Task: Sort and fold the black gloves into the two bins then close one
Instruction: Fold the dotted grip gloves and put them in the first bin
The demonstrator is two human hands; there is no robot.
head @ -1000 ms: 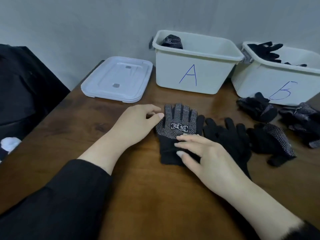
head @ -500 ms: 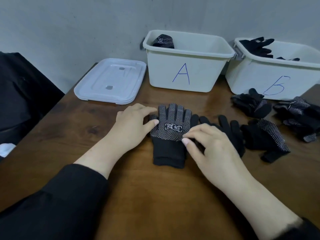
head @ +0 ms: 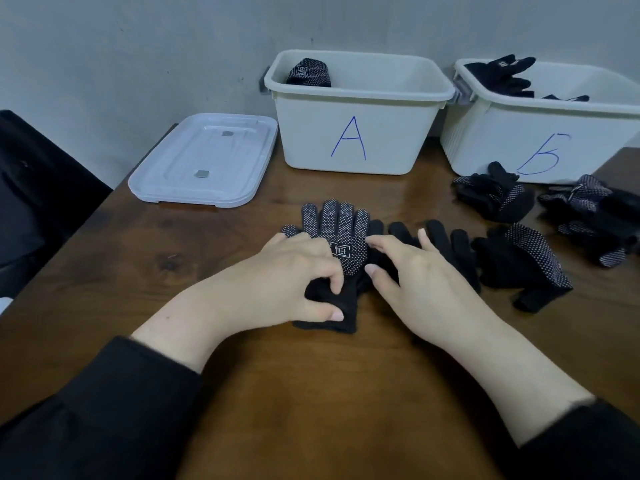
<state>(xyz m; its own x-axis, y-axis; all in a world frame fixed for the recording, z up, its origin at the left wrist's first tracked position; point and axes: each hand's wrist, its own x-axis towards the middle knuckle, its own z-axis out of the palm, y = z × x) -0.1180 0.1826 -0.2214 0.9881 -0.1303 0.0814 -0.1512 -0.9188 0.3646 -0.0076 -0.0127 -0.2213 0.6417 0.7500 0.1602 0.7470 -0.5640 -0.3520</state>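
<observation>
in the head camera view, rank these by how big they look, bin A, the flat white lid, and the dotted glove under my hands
Largest to smallest as they appear:
1. bin A
2. flat white lid, close to the bin in apparent size, so those two are unsure
3. dotted glove, clearly smallest, partly covered by the hands

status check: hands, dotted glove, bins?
Left hand pinches cuff of dotted glove; right hand lies flat on its right edge. Glove flat on table, unfolded. Bins A and B open, lid aside. Nothing blocking.

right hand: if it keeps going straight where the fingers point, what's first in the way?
Likely the dotted glove: the right hand points up-left and its fingertips already touch that glove's palm. Bin A lies further along.
</observation>
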